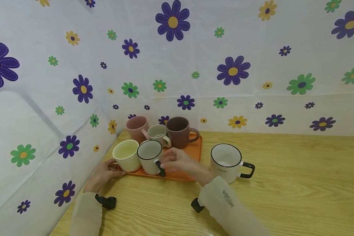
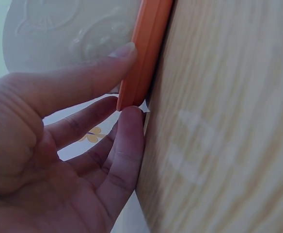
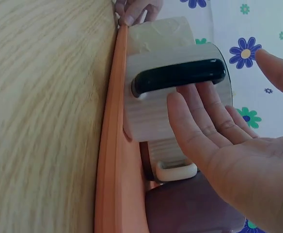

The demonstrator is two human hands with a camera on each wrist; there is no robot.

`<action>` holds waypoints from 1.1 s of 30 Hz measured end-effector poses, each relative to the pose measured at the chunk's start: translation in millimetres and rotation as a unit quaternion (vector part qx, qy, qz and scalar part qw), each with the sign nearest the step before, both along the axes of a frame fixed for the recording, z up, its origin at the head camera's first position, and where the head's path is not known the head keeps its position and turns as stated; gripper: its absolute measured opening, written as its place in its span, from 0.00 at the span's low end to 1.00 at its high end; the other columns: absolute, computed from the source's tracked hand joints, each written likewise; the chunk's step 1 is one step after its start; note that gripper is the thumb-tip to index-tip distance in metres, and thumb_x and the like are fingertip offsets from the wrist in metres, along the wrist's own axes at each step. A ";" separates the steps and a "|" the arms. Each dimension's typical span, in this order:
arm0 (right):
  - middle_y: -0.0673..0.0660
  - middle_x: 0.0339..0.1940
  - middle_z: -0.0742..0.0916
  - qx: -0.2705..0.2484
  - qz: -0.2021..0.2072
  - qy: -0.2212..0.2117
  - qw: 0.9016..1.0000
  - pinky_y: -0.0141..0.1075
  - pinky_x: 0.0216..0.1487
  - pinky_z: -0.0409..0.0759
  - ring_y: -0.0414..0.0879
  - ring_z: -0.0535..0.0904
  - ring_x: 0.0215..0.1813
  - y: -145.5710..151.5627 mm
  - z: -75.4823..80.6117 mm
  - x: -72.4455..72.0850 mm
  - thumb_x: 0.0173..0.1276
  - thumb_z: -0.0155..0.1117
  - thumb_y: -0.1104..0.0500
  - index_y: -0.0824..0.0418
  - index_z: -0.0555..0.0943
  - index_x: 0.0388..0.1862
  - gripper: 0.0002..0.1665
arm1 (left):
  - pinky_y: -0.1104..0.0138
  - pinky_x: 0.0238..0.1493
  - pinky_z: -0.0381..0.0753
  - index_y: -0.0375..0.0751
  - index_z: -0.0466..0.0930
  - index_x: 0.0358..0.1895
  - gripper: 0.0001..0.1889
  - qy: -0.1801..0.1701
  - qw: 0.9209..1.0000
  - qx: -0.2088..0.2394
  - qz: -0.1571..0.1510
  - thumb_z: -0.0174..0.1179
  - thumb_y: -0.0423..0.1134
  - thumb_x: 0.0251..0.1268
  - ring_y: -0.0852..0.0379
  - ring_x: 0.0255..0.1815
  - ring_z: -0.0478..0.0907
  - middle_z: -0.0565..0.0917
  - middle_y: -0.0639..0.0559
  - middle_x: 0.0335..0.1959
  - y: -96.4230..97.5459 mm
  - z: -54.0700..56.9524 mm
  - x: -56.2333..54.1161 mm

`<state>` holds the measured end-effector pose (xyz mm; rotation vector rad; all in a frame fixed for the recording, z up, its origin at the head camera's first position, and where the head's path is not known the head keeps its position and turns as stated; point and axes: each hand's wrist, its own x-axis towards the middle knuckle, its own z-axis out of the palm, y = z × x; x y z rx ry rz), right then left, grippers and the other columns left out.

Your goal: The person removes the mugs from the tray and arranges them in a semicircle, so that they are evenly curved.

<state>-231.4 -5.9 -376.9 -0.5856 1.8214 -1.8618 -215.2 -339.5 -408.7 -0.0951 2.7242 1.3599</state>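
Six cups show: five on one orange tray (image 1: 196,149), and one white mug (image 1: 225,162) to its right on the wood-grained surface (image 1: 301,180). The left hand (image 1: 106,173) pinches the tray's near-left corner between thumb and fingers. The right hand (image 1: 181,161) has its fingers loosely extended, thumb apart, beside the black handle (image 1: 160,167) of the tray's ribbed white mug (image 1: 148,159); contact is unclear. That mug and an embossed cream cup (image 1: 127,160) partly block the far pink (image 1: 137,127), small pale (image 1: 157,131) and glossy plum mugs (image 1: 177,134).
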 end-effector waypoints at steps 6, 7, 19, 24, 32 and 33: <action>0.65 0.47 0.88 0.010 -0.021 -0.006 1.000 0.42 0.53 0.81 0.50 0.86 0.45 -10.6 -3.0 4.8 0.69 0.66 0.67 0.71 0.71 0.53 0.18 | 0.48 0.60 0.74 0.23 0.68 0.67 0.34 0.000 1.000 -0.002 -0.005 0.71 0.35 0.62 0.36 0.57 0.76 0.78 0.28 0.57 -0.5 0.2 0.5; 0.67 0.45 0.88 0.004 -0.022 -0.009 1.000 0.42 0.51 0.81 0.52 0.87 0.46 -12.7 -3.6 5.4 0.69 0.65 0.68 0.70 0.70 0.50 0.16 | 0.46 0.60 0.73 0.23 0.68 0.68 0.34 0.000 1.000 -0.002 -0.006 0.71 0.35 0.62 0.36 0.57 0.76 0.78 0.28 0.57 -0.6 0.1 0.6; 0.56 0.27 0.77 -0.002 -0.108 -0.017 0.994 0.34 0.31 0.73 0.44 0.72 0.25 -32.5 -6.9 11.0 0.66 0.62 0.73 0.68 0.65 0.47 0.17 | 0.54 0.53 0.79 0.23 0.69 0.67 0.33 0.004 1.000 -0.003 0.000 0.72 0.34 0.61 0.37 0.56 0.78 0.80 0.29 0.56 -0.5 0.7 -0.2; 0.64 0.44 0.80 0.030 -0.182 0.009 0.983 0.39 0.40 0.77 0.52 0.76 0.40 -32.7 -6.4 9.5 0.65 0.62 0.72 0.66 0.67 0.45 0.15 | 0.55 0.53 0.79 0.23 0.70 0.66 0.33 0.006 1.000 -0.001 0.002 0.72 0.34 0.60 0.38 0.55 0.78 0.80 0.30 0.55 0.6 1.1 0.1; 0.68 0.56 0.82 0.069 -0.236 0.060 0.967 0.53 0.52 0.81 0.64 0.76 0.61 -27.4 -3.2 4.4 0.64 0.68 0.70 0.66 0.73 0.40 0.12 | 0.60 0.49 0.80 0.22 0.69 0.66 0.33 0.001 1.000 0.007 0.004 0.72 0.33 0.60 0.40 0.53 0.79 0.80 0.29 0.55 0.3 0.5 -1.0; 0.67 0.56 0.82 0.069 -0.238 0.063 0.967 0.53 0.53 0.81 0.63 0.77 0.62 -25.8 -2.6 4.0 0.64 0.68 0.70 0.65 0.73 0.40 0.12 | 0.59 0.50 0.80 0.23 0.69 0.66 0.33 0.001 1.000 0.007 0.004 0.72 0.33 0.60 0.40 0.53 0.79 0.80 0.30 0.55 0.1 0.6 -1.1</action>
